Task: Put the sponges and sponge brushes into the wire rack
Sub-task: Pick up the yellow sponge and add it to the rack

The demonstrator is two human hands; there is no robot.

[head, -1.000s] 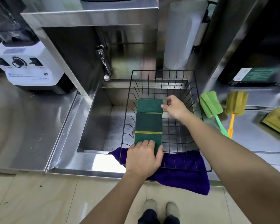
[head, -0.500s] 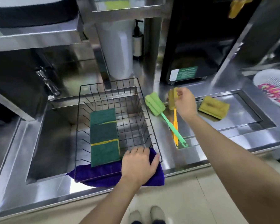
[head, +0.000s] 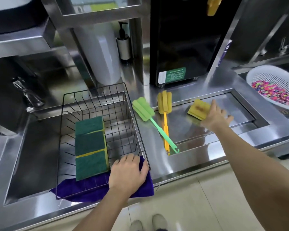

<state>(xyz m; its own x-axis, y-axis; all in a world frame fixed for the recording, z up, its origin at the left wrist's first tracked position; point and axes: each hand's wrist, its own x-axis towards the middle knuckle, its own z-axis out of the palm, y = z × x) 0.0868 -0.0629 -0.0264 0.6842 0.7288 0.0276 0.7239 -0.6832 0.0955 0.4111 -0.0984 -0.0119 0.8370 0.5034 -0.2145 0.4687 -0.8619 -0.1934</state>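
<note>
The wire rack [head: 97,127] sits over the sink [head: 30,147], its near edge resting on a purple cloth [head: 93,189] draped over the front rim. Inside the rack, 3 green sponges [head: 90,147] lie flat in a row from front to back along the left part of the floor, each touching the next, with thin yellow edges showing between them.

The left hand [head: 128,174] lies palm down on the rack's near right corner and the cloth, its grip loose, fingers curled over the wire and pinching nothing.

To the right of the rack, on the steel tabletop [head: 187,164], lie 2 sponge brushes. The green brush [head: 148,119] is tilted, its foam head near the rack's right side and its handle running toward the near right. The yellow brush [head: 164,107] lies almost straight front to back, foam head at the far end. The 2 handles cross near their ends.

Further right, a yellow sponge [head: 198,109] lies on a recessed steel panel. The right hand [head: 213,117] reaches over it, blurred, fingers spread wide and covering the sponge's right edge; I cannot tell whether it is touching it.

A white colander [head: 264,77] holding small multicoloured pieces stands at the far right.
</note>
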